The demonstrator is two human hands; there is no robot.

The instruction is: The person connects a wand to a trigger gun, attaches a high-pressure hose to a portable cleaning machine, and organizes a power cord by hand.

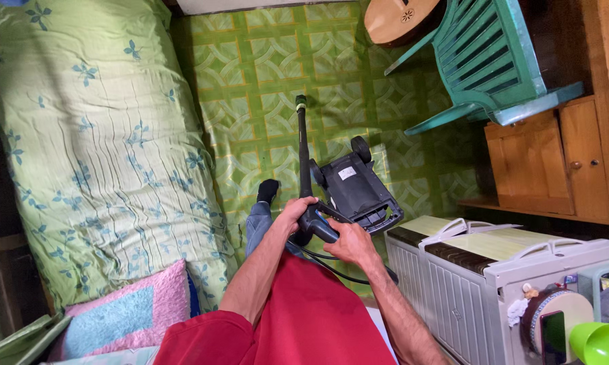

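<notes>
- A black spray gun with a long straight lance [304, 169] sits between both hands, just in front of the person's red-clad lap; its grip is thick moulded plastic, and the thin rigid lance runs away from the person over the floor to a small yellow-green tip.
- The left hand [293, 215] wraps around the gun where lance meets grip, fingers curled shut over it, forearm bare and stretched forward.
- The right hand [348, 242] closes on the rear of the grip from the other side, knuckles up, wrist slightly bent; the trigger area is hidden beneath the fingers.
- A thin black hose [331, 265] loops from under the gun toward the lap; its far end is hard to follow.
- Just beyond the hands a boxy dark-grey pressure washer on wheels [355, 186] stands on the floor, matte plastic with a small pale label; its near edge is partly covered by the right hand.
- The glossy green patterned vinyl floor [264, 81] lies beneath it, with one dark-socked foot [268, 190] resting on it.
- To the left lies a creased pale-green flowered mattress [95, 149].
- To the right stands a white ribbed plastic crate-like box [453, 284], cut off by the frame edge.
- Farther off are a slatted teal plastic chair [487, 61] and a wooden cabinet [554, 162].
</notes>
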